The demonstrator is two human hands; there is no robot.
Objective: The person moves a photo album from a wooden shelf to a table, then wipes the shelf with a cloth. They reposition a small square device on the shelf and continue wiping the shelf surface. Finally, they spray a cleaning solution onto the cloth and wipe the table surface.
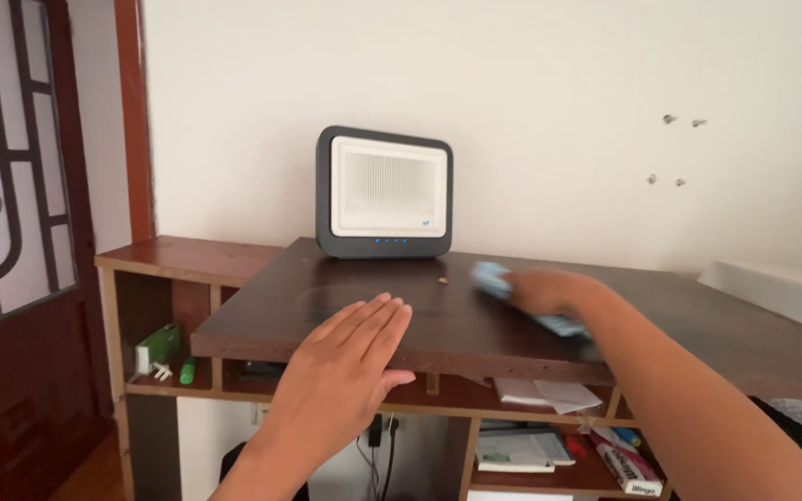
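Left hand (350,357) flat, fingers spread, palm down at front edge of dark wooden desktop (679,325). Right hand (540,289) blurred, clamped on light blue cloth (512,292), pressing it onto desktop right of centre. Grey-framed white router (384,193) upright at back against wall. Small crumb (442,279) just left of cloth. Papers (549,393) on shelf below.

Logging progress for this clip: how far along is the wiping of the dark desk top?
Under way. The right hand presses a blue cloth, blurred, on the desk top right of the router. The left hand lies flat at the front edge. A crumb and a dull smear remain, so the left part looks undone.
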